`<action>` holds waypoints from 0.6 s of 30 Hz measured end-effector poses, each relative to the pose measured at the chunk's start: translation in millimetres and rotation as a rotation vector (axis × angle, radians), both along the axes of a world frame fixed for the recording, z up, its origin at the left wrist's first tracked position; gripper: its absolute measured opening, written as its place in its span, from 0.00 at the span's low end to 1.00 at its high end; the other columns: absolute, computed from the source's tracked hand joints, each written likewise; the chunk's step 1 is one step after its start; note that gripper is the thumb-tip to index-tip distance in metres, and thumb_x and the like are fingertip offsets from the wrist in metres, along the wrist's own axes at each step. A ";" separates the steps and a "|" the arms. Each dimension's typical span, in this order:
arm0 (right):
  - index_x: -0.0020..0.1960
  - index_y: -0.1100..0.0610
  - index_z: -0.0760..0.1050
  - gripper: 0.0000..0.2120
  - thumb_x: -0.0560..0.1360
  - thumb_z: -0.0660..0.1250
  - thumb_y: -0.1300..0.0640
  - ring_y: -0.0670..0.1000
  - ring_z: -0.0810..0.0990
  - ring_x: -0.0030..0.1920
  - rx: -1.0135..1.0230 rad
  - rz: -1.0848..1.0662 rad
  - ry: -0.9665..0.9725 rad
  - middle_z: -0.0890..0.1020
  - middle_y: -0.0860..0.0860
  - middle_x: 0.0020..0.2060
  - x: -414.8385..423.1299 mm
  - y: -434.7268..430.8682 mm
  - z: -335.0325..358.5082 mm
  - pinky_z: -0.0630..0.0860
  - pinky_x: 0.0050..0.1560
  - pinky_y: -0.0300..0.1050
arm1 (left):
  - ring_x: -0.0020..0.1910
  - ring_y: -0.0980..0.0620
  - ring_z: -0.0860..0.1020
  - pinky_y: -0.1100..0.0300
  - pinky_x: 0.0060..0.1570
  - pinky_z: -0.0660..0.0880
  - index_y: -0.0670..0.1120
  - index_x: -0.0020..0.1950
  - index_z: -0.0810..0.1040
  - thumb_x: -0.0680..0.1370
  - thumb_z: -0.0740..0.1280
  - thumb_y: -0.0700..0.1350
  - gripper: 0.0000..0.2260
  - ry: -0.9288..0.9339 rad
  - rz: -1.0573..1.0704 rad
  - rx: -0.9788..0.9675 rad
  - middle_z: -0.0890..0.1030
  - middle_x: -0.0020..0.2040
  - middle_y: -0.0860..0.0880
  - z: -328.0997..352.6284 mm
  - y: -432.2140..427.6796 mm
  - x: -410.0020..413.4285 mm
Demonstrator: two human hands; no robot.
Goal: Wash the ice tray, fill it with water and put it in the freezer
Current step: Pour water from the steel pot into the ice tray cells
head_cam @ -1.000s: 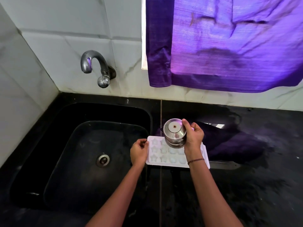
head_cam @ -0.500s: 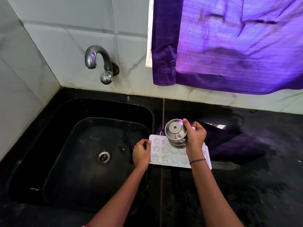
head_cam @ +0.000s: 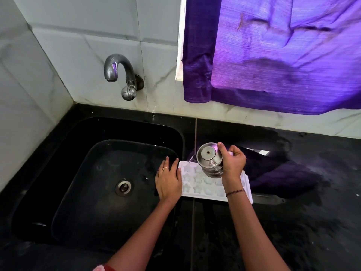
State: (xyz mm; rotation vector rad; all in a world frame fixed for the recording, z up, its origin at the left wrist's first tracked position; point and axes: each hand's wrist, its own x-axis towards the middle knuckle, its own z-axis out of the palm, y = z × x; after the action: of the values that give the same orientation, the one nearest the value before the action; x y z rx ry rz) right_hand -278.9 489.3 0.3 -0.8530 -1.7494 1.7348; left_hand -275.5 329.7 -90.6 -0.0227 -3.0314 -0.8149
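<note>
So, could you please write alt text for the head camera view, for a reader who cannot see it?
The right hand tips a steel cup over a white ice tray on the black counter beside the sink, pouring water into it. The left hand lies flat at the tray's left edge. A tap and purple curtain hang behind.

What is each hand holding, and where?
The right hand grips a steel cup round its side, tipped over the ice tray. The left hand holds nothing; it lies flat by the tray's left edge.
</note>
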 end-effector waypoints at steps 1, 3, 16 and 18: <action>0.27 0.54 0.58 0.25 0.69 0.74 0.60 0.46 0.60 0.28 0.007 0.001 0.002 0.62 0.49 0.24 0.2 0.0 0.4 0.63 0.31 0.39 | 0.77 0.50 0.53 0.51 0.73 0.54 0.54 0.74 0.63 0.82 0.51 0.51 0.19 0.005 -0.024 -0.004 0.57 0.77 0.48 -1.2 -0.5 -0.8; 0.27 0.54 0.58 0.25 0.69 0.74 0.60 0.46 0.59 0.28 0.014 -0.002 0.004 0.62 0.49 0.24 0.4 0.0 0.7 0.62 0.31 0.39 | 0.78 0.51 0.48 0.53 0.75 0.47 0.52 0.75 0.61 0.83 0.49 0.51 0.20 0.024 -0.068 -0.028 0.53 0.78 0.47 -2.6 -0.9 -2.9; 0.25 0.51 0.59 0.26 0.69 0.74 0.60 0.46 0.63 0.28 -0.189 -0.014 0.061 0.64 0.44 0.21 2.8 6.0 2.5 0.65 0.32 0.40 | 0.77 0.53 0.43 0.54 0.75 0.42 0.49 0.77 0.52 0.82 0.40 0.52 0.24 0.073 -0.166 -0.153 0.49 0.79 0.48 7.0 -3.5 -8.1; 0.25 0.51 0.59 0.25 0.69 0.74 0.61 0.46 0.63 0.28 -0.220 -0.014 0.075 0.65 0.43 0.20 3.5 7.7 4.5 0.66 0.32 0.40 | 0.77 0.53 0.44 0.54 0.75 0.41 0.48 0.77 0.53 0.77 0.33 0.55 0.30 0.075 -0.149 -0.127 0.50 0.78 0.48 9.3 -2.4 -5.8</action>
State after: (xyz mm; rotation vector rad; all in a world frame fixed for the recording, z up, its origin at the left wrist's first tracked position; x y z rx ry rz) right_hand -275.4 496.9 4.7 -0.8766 -1.5212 1.9495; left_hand -281.3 327.3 -81.3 -0.2756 -3.0335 -0.6108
